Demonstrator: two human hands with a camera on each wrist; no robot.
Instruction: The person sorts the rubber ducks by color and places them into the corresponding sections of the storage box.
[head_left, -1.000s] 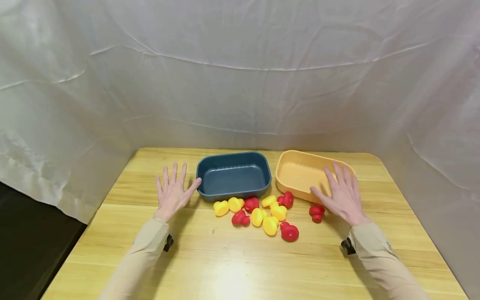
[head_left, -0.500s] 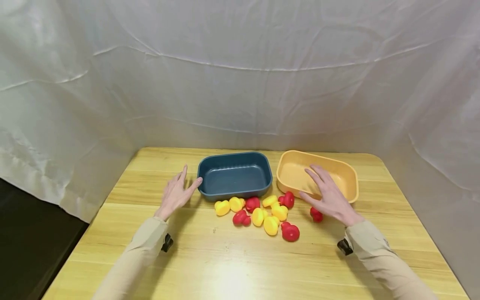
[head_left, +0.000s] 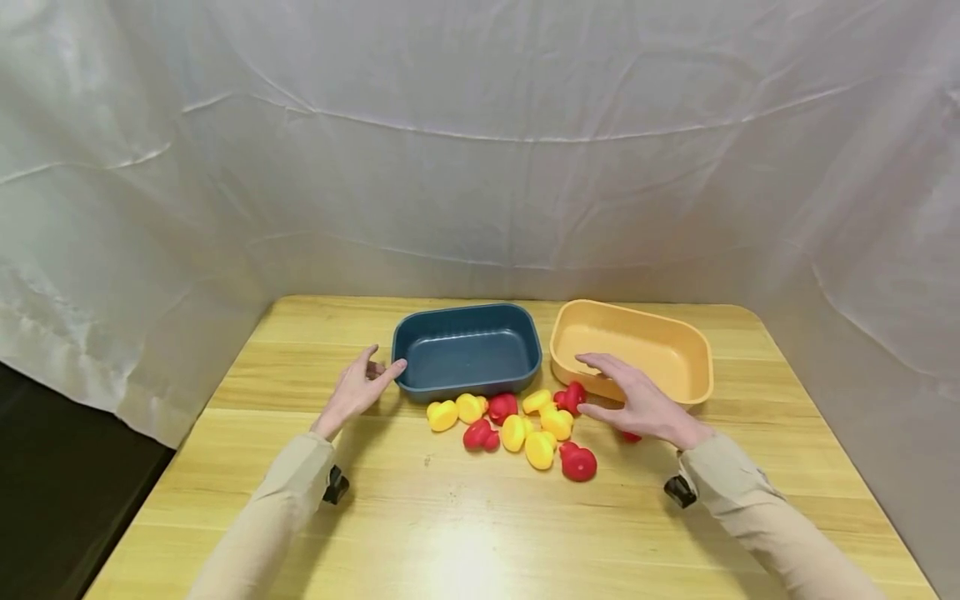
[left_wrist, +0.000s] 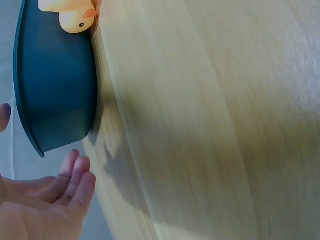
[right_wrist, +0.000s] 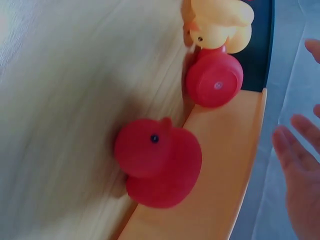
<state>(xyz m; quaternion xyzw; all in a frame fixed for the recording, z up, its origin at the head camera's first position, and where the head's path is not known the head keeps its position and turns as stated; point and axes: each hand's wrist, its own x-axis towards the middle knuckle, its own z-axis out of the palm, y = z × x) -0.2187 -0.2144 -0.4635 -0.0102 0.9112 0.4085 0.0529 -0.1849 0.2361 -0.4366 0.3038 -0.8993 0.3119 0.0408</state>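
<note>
My left hand (head_left: 354, 392) hovers beside the left end of a dark blue tray (head_left: 468, 392), its fingers loosely bent and holding nothing. In the left wrist view the thumb and fingers of that hand (left_wrist: 47, 200) are spread apart near the tray's end wall. Over the front rim of an orange tray (head_left: 630, 315) floats my right hand (head_left: 637, 404), thumb and fingers parted, with nothing between them. Nearest its fingertips lies a red rubber duck (head_left: 571, 397). Another red duck (head_left: 632, 436) is mostly hidden under this hand; the right wrist view shows a red duck (right_wrist: 162, 165) close up.
Several yellow rubber ducks (head_left: 540, 449) and red ducks (head_left: 578, 462) lie jumbled in front of the trays, some on their sides. The wooden table (head_left: 375, 517) is bounded at the back by a pale hanging sheet (head_left: 480, 200).
My right hand has moved left and turned, from spread flat over the orange tray to loosely bent near the ducks. My left fingers have bent in from a wide spread. Ducks and trays stay put.
</note>
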